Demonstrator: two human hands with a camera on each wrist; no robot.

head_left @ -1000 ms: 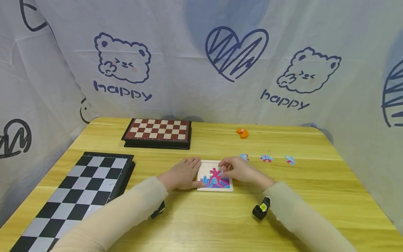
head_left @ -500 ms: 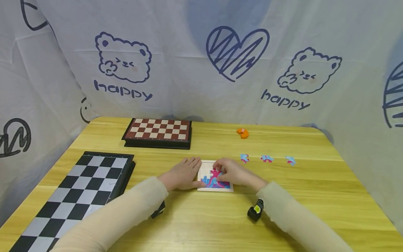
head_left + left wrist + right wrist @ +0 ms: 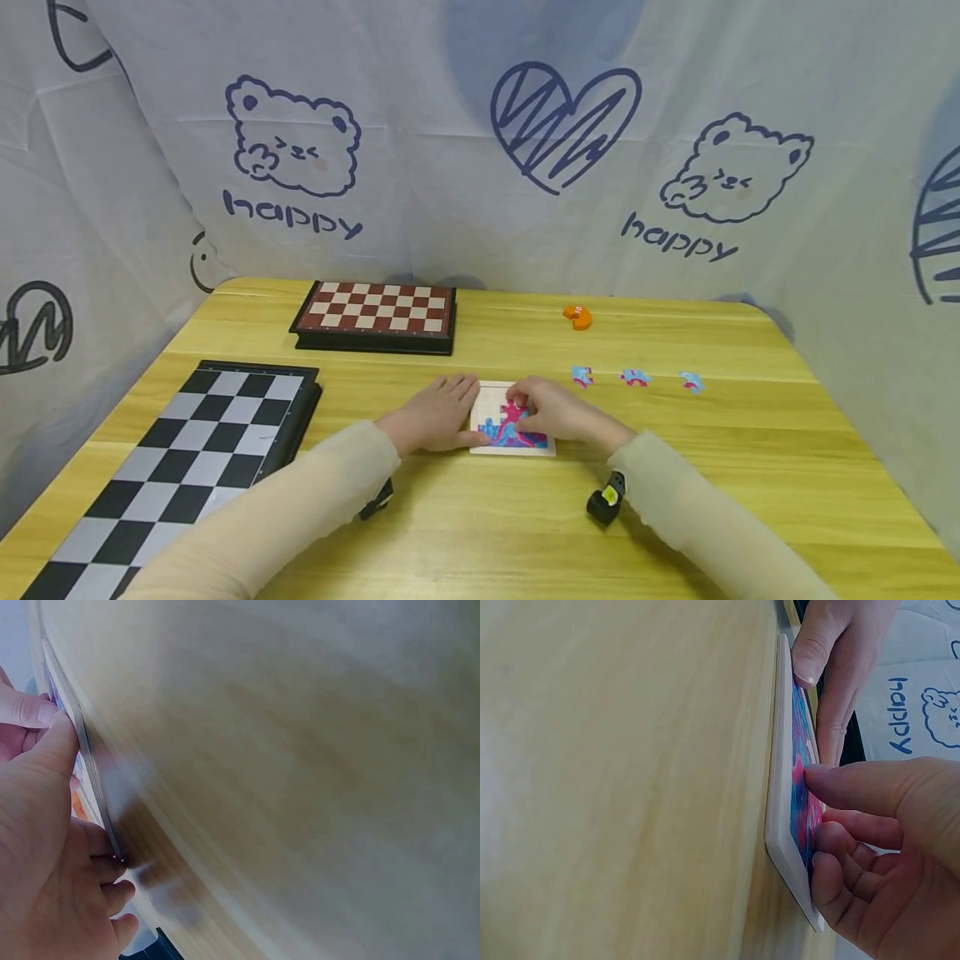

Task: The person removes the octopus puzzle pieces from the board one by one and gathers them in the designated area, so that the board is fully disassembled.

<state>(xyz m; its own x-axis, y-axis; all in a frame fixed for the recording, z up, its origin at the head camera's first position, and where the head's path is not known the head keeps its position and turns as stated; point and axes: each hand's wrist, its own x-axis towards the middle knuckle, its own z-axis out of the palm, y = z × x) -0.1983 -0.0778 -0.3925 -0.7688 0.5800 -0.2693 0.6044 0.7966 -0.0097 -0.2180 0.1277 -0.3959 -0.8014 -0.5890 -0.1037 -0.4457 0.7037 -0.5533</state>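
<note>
Nearest, at left: black-and-white chessboard [image 3: 213,450]. Next, a partly filled puzzle [image 3: 489,405], flat on the table [image 3: 487,529]. Left hand [image 3: 431,415] lies along its left edge, not clenched, thumb on the near corner. Right hand [image 3: 561,410] curls over its right side, thumb touching; cannot tell if gripping a piece. Beyond: three loose pieces [image 3: 635,378], then a brown chessboard [image 3: 377,308].

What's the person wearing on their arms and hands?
Long, plain cream sleeves reach the wrists. The left hand and right hand wear no gloves. A black gadget with a yellow patch shows by the right wrist; another black bit by the left.
</note>
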